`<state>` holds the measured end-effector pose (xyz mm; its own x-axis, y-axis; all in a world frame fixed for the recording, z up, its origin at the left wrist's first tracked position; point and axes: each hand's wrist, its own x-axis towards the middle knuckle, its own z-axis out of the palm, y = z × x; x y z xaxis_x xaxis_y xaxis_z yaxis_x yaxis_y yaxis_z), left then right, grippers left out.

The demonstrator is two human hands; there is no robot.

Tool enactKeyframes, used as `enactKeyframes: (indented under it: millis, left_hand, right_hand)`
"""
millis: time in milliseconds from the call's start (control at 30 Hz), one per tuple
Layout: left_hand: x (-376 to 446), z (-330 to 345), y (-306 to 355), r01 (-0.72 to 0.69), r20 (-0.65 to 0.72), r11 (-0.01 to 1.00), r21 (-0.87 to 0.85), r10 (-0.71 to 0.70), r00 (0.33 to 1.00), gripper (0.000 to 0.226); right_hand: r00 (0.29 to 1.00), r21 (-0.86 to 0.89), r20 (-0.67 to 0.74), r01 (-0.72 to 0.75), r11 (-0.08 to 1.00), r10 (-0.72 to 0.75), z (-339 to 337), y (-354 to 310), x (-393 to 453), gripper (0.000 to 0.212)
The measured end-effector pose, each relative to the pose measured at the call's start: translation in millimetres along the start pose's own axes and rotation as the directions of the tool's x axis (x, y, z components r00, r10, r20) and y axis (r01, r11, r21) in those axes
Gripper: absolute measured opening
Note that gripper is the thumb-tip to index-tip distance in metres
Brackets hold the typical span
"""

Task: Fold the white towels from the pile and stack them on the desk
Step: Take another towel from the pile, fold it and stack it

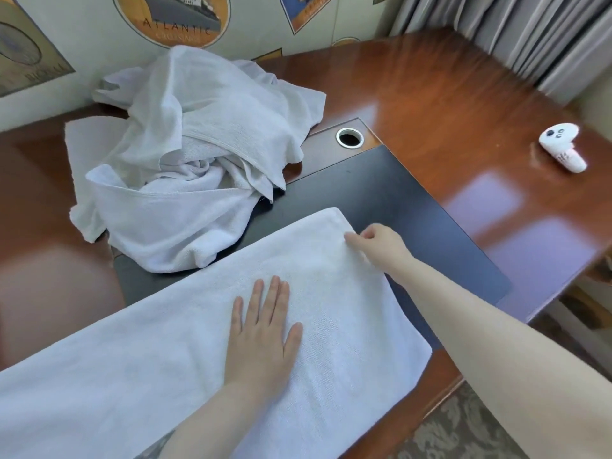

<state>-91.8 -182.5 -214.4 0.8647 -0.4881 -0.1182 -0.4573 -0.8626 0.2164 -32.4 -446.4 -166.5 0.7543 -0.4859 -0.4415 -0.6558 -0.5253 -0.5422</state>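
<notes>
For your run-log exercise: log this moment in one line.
left hand: flat on towel | right hand: pinching towel edge | pile: unfolded

Two bare forearms and hands enter from the lower edge of the head view. The left hand [261, 329] shows its back, four fingers and a thumb visible, nails short and unpainted. The right hand [381, 241] is seen from the wrist side, its knuckles and thumb in view. No sleeve, cuff, glove, watch, ring or bracelet appears on either arm; both forearms are uncovered as far as the frame shows them, the right up to near the elbow at the lower right corner, the left up to the mid-forearm at the bottom edge. No marks or tattoos can be made out.
</notes>
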Motion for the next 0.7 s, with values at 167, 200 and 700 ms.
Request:
enactKeyframes:
  millis: [167,200,700]
  left_hand:
    - [0.4,-4.2,3.3,0.038,0.04,0.999,-0.025,-0.037,0.999,0.066]
    - [0.2,-4.6,2.9,0.048,0.059,0.999,-0.018,-0.047,0.997,0.068]
    - [43.5,-35.4,128.3,-0.039,0.091,0.956,-0.29,0.068,0.994,0.057]
  right_hand:
    - [0.962,-0.124,0.268,-0.026,0.992,0.059,-23.3,96.2,-98.1,0.05]
    - [0.956,-0.06,0.29,-0.021,0.998,0.038,-24.6,107.7,-113.2,0.048]
    - [0.95,0.503,0.003,-0.271,0.82,0.312,17.0,124.6,-174.6,0.044]
